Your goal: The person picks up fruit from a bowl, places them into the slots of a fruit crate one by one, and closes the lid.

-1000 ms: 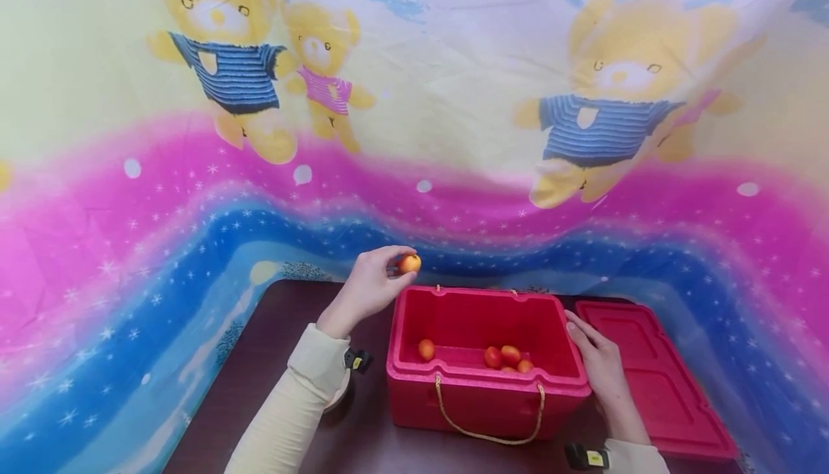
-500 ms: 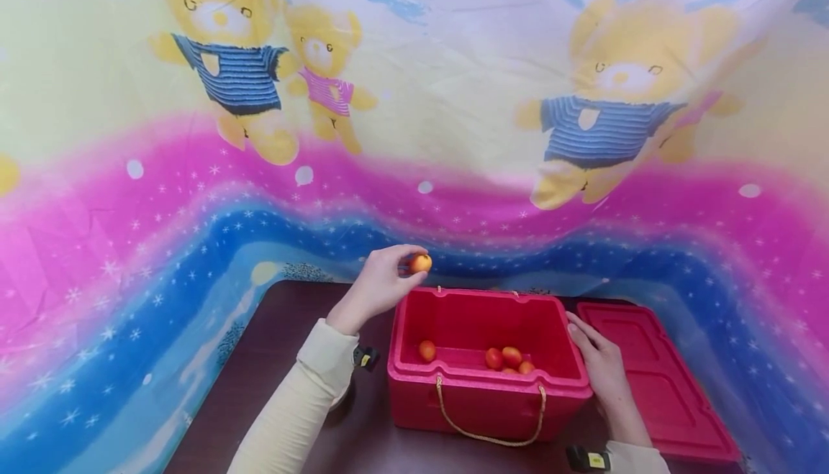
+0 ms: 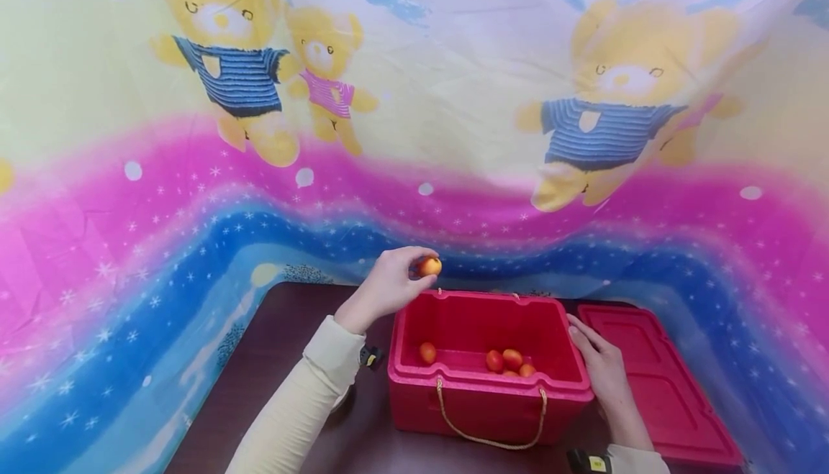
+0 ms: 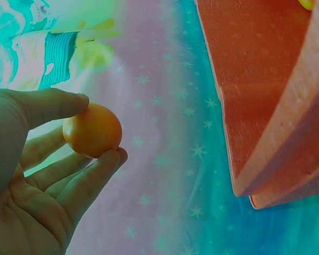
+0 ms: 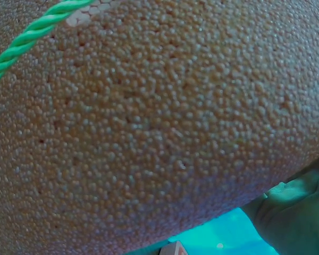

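In the head view my left hand [image 3: 388,283] pinches a small orange-red tomato [image 3: 430,267] between thumb and fingertips, above the back left corner of a red foam box [image 3: 476,409]. The left wrist view shows the tomato [image 4: 93,130] from close by, thumb on top and fingers below. Inside the box lie several more tomatoes [image 3: 512,358], one of them apart at the left. My right hand [image 3: 604,366] rests along the outside of the box's right wall, fingers fairly straight. The box's rough side [image 5: 159,117] fills most of the right wrist view.
A red lid [image 3: 673,388] lies on the dark table [image 3: 259,388] right of the box. A gold rope handle [image 3: 482,444] hangs at the box's front. Partly behind the left sleeve is a bowl-like thing [image 3: 342,400]. A printed bear cloth [image 3: 421,129] hangs behind the table.
My left hand has moved to the right with the tomato, closer over the box's back left corner. The right hand stays at the box, and the tomatoes inside look the same.
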Demonstrator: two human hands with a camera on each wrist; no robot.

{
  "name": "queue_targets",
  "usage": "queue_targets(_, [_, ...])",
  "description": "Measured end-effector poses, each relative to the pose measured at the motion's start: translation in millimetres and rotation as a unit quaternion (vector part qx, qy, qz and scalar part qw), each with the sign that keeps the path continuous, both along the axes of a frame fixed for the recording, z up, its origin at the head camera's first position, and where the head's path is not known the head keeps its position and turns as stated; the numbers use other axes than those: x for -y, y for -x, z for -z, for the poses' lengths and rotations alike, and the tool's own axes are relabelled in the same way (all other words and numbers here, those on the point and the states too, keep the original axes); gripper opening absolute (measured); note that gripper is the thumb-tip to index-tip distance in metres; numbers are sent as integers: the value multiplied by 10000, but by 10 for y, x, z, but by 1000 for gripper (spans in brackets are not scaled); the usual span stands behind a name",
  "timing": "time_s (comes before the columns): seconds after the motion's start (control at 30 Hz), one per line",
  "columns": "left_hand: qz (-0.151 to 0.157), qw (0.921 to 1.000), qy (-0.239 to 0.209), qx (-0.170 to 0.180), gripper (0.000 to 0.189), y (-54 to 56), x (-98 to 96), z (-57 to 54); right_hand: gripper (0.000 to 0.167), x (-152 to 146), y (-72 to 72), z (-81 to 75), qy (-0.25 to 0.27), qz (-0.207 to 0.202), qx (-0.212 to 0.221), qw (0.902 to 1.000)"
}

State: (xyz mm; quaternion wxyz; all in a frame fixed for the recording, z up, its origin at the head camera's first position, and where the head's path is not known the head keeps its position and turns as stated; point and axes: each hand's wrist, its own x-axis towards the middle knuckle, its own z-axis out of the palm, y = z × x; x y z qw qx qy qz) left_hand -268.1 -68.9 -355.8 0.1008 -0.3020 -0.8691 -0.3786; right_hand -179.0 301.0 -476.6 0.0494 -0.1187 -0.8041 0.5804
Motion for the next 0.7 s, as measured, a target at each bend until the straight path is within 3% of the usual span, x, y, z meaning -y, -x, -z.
queue_targets(0.4, [187, 9981, 535, 227, 42, -46, -125, -98, 71, 1, 2, 10, 126, 53, -35, 9999])
queue_targets(0.7, [213, 9961, 810, 282, 41, -28, -201, -98, 71, 6, 6, -1, 154, 61, -20, 9999])
